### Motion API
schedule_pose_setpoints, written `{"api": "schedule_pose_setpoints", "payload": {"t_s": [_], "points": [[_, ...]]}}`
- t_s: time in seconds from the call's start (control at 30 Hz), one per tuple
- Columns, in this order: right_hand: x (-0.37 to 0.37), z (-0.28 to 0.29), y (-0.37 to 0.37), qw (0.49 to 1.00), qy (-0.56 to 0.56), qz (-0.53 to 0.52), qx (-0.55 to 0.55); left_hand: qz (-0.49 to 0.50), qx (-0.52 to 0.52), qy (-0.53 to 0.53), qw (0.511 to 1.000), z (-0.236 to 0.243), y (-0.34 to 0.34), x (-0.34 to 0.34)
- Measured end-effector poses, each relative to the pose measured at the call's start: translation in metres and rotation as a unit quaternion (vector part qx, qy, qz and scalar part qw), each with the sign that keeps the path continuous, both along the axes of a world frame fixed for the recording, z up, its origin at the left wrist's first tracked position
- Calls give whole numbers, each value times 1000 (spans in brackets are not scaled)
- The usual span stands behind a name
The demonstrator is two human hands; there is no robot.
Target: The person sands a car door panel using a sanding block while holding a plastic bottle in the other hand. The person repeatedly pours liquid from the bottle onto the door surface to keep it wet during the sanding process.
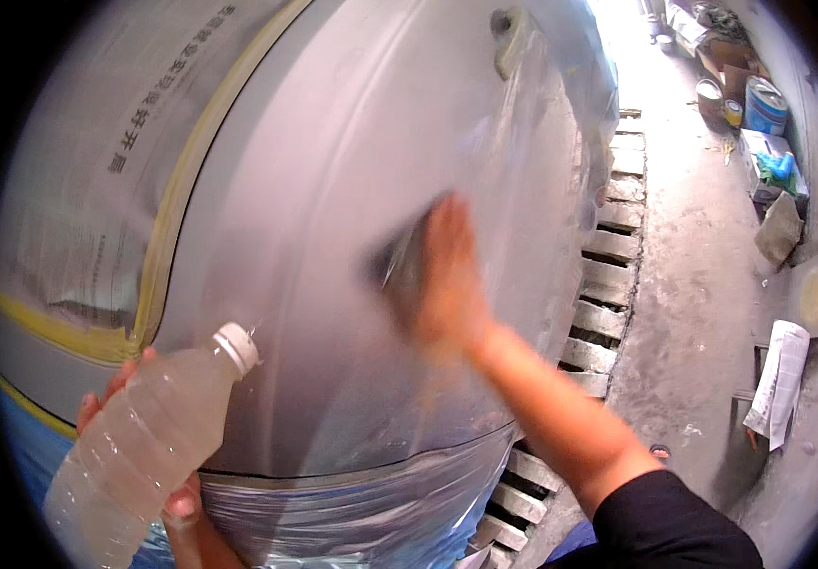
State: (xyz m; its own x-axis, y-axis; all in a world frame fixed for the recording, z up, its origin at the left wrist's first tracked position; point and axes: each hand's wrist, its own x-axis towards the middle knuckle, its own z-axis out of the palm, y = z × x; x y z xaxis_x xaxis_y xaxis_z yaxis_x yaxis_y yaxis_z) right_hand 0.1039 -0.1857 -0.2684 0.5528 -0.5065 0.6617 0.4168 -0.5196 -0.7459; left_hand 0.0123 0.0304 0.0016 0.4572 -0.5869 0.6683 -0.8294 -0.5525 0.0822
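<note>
My left hand [181, 504] is wrapped round a clear plastic bottle [148, 431] with a white cap [236, 350]. Cloudy liquid fills it, and a thin spurt shows at the cap. The bottle tilts toward a grey car body panel [286, 218], wet and shiny in its lower part. My right hand [447, 275] presses on the panel's middle, fingers pointing up and smeared by motion. Beneath its left side shows a dark flat piece [392, 266] that looks like sandpaper; much of it is hidden by the hand.
Masking paper [77, 209] edged with yellow tape [174, 204] covers the area at left. Plastic film [362, 522] wraps the car below the panel. Right of it runs a slotted floor grate [608, 280]. Along the wall stand a blue can [765, 106], boxes and a paper roll [777, 384].
</note>
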Motion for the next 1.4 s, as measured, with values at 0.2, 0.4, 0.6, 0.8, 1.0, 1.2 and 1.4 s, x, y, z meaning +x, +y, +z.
{"api": "schedule_pose_setpoints", "payload": {"t_s": [0.2,0.4,0.6,0.8,1.0,1.2,1.4], "points": [[-44,34,40,990,-77,108,-46,-8,-6,-14,1000,-6,-5,5],[-17,-2,13,989,-74,114,-59,1,45,-25,999,8,9,-1],[-32,49,36,984,-115,99,-97,53,30,19,998,-7,-38,-6],[-69,-32,59,953,-122,206,-187,61,58,2,996,3,-43,-10],[-50,55,49,979,-133,91,-126,61,3,53,997,11,23,-6],[-93,-38,67,945,-120,149,-265,-56,-111,69,990,-3,19,-2],[-67,43,69,968,-151,128,-155,-51,-118,53,990,-3,21,2]]}}
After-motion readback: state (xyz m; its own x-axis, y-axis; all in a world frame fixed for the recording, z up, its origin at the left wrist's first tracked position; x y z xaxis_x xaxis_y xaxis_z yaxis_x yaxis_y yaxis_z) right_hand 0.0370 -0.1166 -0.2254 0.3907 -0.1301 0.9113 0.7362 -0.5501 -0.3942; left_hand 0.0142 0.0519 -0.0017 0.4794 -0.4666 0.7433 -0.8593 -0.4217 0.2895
